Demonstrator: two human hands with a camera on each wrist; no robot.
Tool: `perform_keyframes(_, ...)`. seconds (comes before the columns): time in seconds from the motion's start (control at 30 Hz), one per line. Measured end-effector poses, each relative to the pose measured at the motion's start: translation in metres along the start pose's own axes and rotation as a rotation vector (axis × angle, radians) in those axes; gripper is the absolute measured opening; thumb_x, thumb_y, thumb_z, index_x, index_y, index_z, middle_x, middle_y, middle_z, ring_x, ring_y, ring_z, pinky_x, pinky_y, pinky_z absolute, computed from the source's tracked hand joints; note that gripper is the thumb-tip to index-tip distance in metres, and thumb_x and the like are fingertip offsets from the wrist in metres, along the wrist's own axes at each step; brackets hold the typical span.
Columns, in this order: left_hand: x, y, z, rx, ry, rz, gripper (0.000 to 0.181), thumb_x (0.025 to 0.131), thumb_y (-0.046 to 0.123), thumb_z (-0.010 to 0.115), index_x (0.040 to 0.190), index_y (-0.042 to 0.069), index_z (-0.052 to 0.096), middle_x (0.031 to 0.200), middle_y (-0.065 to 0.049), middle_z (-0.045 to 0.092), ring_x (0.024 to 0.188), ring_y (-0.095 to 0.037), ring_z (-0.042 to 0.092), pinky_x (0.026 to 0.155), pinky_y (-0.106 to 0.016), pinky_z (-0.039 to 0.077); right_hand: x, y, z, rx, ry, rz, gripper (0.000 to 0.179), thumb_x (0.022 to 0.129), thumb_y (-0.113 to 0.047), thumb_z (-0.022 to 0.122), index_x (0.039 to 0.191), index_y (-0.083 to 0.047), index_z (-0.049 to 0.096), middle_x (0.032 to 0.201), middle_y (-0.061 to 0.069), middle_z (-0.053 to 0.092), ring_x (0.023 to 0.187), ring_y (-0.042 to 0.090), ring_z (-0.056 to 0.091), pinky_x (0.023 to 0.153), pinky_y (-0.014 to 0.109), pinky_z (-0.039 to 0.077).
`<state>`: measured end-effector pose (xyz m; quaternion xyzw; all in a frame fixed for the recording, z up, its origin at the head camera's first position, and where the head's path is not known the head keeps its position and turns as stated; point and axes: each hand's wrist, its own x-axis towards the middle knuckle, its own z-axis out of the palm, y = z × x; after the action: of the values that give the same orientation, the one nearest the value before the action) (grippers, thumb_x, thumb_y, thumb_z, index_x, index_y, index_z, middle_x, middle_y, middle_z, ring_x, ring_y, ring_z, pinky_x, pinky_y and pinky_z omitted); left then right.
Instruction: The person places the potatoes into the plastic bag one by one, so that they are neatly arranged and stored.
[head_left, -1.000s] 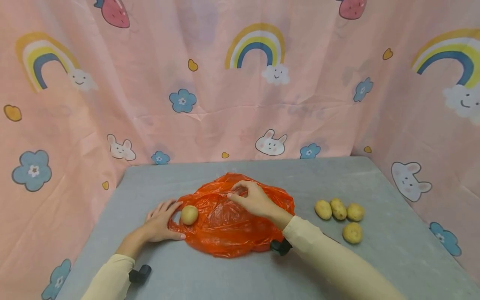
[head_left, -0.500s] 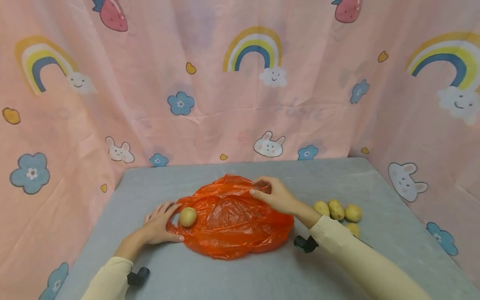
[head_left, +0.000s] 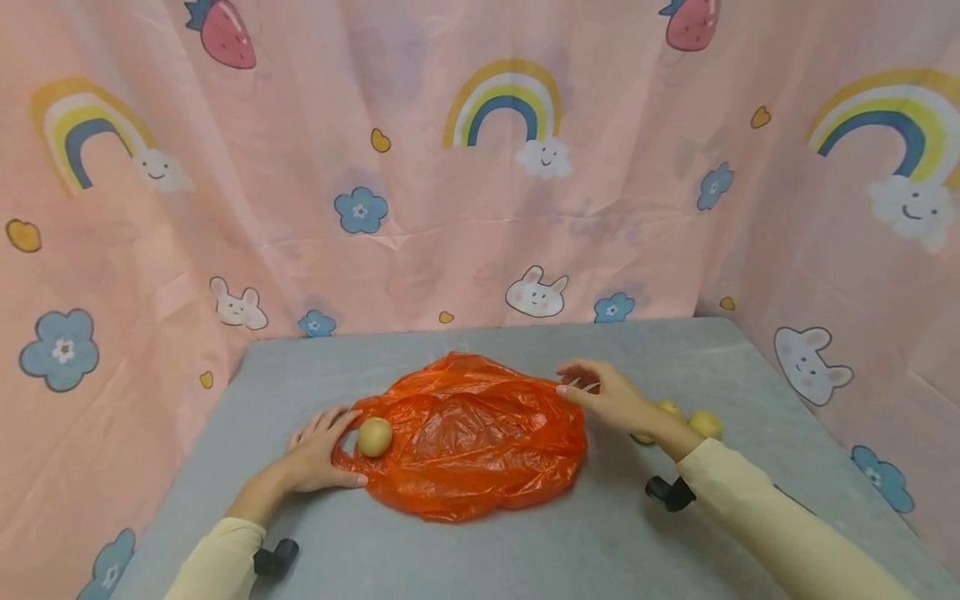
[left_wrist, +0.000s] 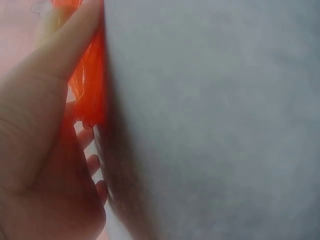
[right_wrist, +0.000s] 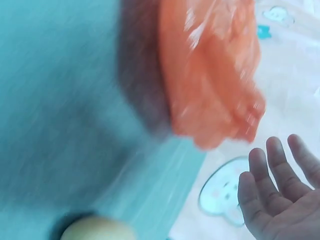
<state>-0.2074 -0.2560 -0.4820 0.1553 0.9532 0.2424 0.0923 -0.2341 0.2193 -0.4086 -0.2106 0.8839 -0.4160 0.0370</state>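
Observation:
A crinkled orange-red plastic bag [head_left: 480, 446] lies spread out on the grey table. One round potato [head_left: 374, 437] sits on its left end. My left hand [head_left: 318, 454] rests at that end, fingers and thumb spread around the potato and touching the bag's edge. The left wrist view shows the thumb [left_wrist: 75, 37] along the bag [left_wrist: 92, 75]. My right hand [head_left: 611, 400] is at the bag's right end with loosely bent fingers and nothing in it. In the right wrist view its fingers [right_wrist: 280, 175] are apart from the bag [right_wrist: 210, 75].
More potatoes [head_left: 705, 423] lie on the table [head_left: 540, 558] to the right, partly hidden behind the right forearm. A pink patterned curtain [head_left: 420, 250] hangs behind the table and along both sides. A black wrist camera [head_left: 670, 493] sticks out below the right wrist.
My right hand has moved right, from over the middle of the bag to past its right end, and now covers some of the potatoes there. The left hand, bag and single potato stay put.

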Motion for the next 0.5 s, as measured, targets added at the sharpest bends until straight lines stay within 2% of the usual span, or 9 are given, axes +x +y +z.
perform_keyframes(0.27, 0.002, 0.001, -0.002, 0.034, -0.016, -0.016, 0.110, 0.072, 0.060, 0.084, 0.158, 0.014, 0.033, 0.164, -0.023, 0.025, 0.148, -0.054, 0.018, 0.107, -0.078, 0.020, -0.012, 0.022, -0.023, -0.042, 0.001, 0.080, 0.040, 0.102, -0.025, 0.061, 0.132, 0.001, 0.060, 0.132, 0.024, 0.063, 0.112, 0.031, 0.061, 0.095, 0.048, 0.048)
perform_keyframes(0.5, 0.002, 0.000, -0.001, 0.025, -0.026, -0.023, 0.111, 0.072, 0.062, 0.083, 0.158, 0.013, 0.033, 0.164, -0.023, 0.024, 0.149, -0.056, 0.017, 0.107, -0.078, 0.018, -0.025, 0.040, -0.039, -0.078, -0.026, 0.107, 0.045, 0.103, -0.029, 0.059, 0.137, 0.001, 0.057, 0.136, 0.026, 0.061, 0.117, 0.036, 0.058, 0.096, 0.057, 0.048)
